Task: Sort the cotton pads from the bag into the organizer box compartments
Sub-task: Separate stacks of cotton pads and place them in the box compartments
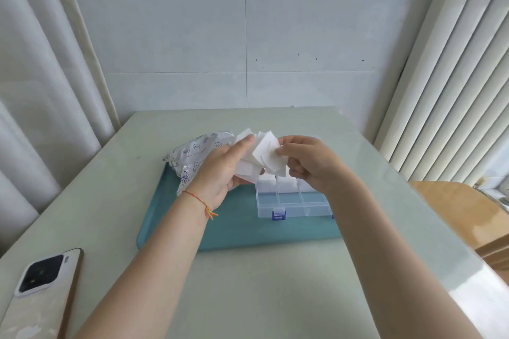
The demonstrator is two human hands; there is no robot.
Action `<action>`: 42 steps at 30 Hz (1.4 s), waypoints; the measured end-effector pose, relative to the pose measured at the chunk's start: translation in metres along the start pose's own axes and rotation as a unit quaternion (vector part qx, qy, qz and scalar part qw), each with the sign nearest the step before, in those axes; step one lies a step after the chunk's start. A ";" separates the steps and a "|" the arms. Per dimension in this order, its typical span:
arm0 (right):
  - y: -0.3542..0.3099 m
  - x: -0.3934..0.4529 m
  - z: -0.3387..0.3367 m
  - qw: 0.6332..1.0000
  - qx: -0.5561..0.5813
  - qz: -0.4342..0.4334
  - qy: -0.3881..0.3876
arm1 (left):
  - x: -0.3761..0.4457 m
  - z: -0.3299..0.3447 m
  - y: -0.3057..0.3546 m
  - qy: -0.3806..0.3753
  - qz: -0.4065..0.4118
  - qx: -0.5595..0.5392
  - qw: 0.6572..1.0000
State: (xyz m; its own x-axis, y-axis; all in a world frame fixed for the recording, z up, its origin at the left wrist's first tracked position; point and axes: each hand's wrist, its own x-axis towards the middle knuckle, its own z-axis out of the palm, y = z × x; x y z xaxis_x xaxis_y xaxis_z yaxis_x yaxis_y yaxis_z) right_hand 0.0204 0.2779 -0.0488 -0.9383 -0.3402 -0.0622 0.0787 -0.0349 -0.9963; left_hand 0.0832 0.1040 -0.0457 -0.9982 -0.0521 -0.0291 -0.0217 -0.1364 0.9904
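A fanned bunch of white square cotton pads (pixel 263 154) is held above the table. My left hand (pixel 220 170) grips the bunch from below. My right hand (pixel 305 162) pinches one pad at its right edge. The printed plastic bag (pixel 190 157) lies behind my left hand on the teal mat. Under my hands stands the clear organizer box (pixel 292 201) with blue latches. Its far compartments hold white pads, and the near row looks empty. The right end of the box is hidden by my right forearm.
The box and bag rest on a teal mat (pixel 239 228) on a pale green table (pixel 261 283). A white phone (pixel 41 292) lies at the front left corner. Curtains hang left, blinds right, and a wooden surface (pixel 462 206) stands to the right.
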 end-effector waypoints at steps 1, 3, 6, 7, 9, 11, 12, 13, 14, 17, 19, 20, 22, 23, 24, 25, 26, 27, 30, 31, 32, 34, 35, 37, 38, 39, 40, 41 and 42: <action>0.002 0.002 -0.003 1.000 -0.010 -0.004 0.010 | 0.003 0.003 -0.003 0.002 -0.010 -0.004 1.000; 0.006 0.006 -0.006 0.999 -0.032 -0.012 0.027 | 0.009 0.007 -0.010 0.020 -0.026 -0.022 0.999; 0.010 0.010 -0.010 0.997 -0.069 -0.004 0.033 | 0.019 0.005 -0.020 0.048 -0.037 -0.031 0.998; 0.010 0.011 -0.011 0.996 -0.084 0.001 0.031 | 0.021 0.004 -0.021 0.059 -0.036 -0.035 0.997; 0.011 0.012 -0.011 0.993 -0.112 0.011 0.025 | 0.024 0.003 -0.023 0.070 -0.035 -0.053 0.995; 0.011 0.011 -0.010 0.991 -0.132 0.013 0.028 | 0.025 0.002 -0.024 0.074 -0.037 -0.067 0.994; 0.011 0.010 -0.009 0.991 -0.132 0.009 0.034 | 0.024 0.001 -0.024 0.076 -0.037 -0.069 0.994; 0.010 0.009 -0.009 0.991 -0.124 0.004 0.041 | 0.024 0.001 -0.024 0.077 -0.038 -0.071 0.994; 0.009 0.008 -0.010 0.993 -0.111 -0.001 0.046 | 0.024 0.001 -0.024 0.075 -0.038 -0.072 0.994; 0.004 0.006 -0.010 0.999 -0.034 0.003 0.031 | 0.025 0.000 -0.025 0.050 -0.036 -0.069 0.996; 0.004 0.006 -0.008 0.999 0.028 0.017 0.017 | 0.025 0.000 -0.025 0.028 -0.042 -0.078 0.996; 0.005 0.006 -0.005 0.998 0.051 0.025 0.015 | 0.024 0.000 -0.025 0.018 -0.046 -0.090 0.995; 0.009 0.007 0.000 0.996 0.076 0.036 0.022 | 0.023 0.001 -0.022 -0.001 -0.055 -0.123 0.991; 0.011 0.007 0.003 0.995 0.082 0.039 0.031 | 0.022 0.000 -0.021 -0.010 -0.059 -0.143 0.988; 0.012 0.006 0.006 0.995 0.083 0.040 0.042 | 0.022 0.000 -0.020 -0.016 -0.063 -0.161 0.985; 0.013 0.006 0.009 0.995 0.080 0.039 0.055 | 0.022 -0.001 -0.020 -0.021 -0.067 -0.173 0.982; 0.013 0.005 0.011 0.994 0.071 0.035 0.069 | 0.022 -0.001 -0.019 -0.025 -0.067 -0.180 0.981; 0.014 0.004 0.013 0.995 0.058 0.030 0.082 | 0.022 -0.002 -0.019 -0.029 -0.065 -0.180 0.981; 0.012 0.001 0.014 0.994 -0.031 0.007 0.109 | 0.021 -0.003 -0.021 -0.036 -0.047 -0.158 0.986; 0.011 0.001 0.013 0.990 -0.081 -0.003 0.115 | 0.021 -0.003 -0.022 -0.032 -0.043 -0.150 0.987; 0.008 0.001 0.011 0.984 -0.131 -0.013 0.122 | 0.021 -0.004 -0.022 -0.028 -0.040 -0.144 0.988; 0.003 0.002 0.004 0.969 -0.193 -0.032 0.149 | 0.021 -0.005 -0.023 -0.028 -0.038 -0.138 0.989; 0.000 0.001 -0.002 0.965 -0.197 -0.042 0.166 | 0.021 -0.005 -0.023 -0.028 -0.038 -0.135 0.990; -0.008 -0.001 -0.013 0.971 -0.158 -0.058 0.172 | 0.021 -0.006 -0.023 -0.026 -0.038 -0.129 0.991; -0.012 -0.004 -0.019 0.979 -0.123 -0.063 0.151 | 0.021 -0.007 -0.023 -0.027 -0.038 -0.125 0.991; -0.016 -0.006 -0.024 0.988 -0.085 -0.064 0.116 | 0.021 -0.007 -0.022 -0.035 -0.040 -0.118 0.992; -0.018 -0.008 -0.026 0.994 -0.055 -0.061 0.076 | 0.020 -0.007 -0.022 -0.046 -0.042 -0.108 0.992; -0.019 -0.010 -0.027 0.997 -0.046 -0.056 0.041 | 0.020 -0.007 -0.021 -0.058 -0.046 -0.097 0.992; -0.018 -0.010 -0.026 0.997 -0.061 -0.053 0.019 | 0.019 -0.007 -0.021 -0.067 -0.052 -0.091 0.992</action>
State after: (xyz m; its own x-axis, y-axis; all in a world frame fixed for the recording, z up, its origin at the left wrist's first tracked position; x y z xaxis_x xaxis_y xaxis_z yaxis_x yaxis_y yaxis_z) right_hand 0.0199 0.3066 -0.0313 -0.9514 -0.3049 0.0437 -0.0608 0.0467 -0.9971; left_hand 0.0648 0.0990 -0.0676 -0.9897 0.1025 -0.0995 -0.1269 -0.3105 0.9421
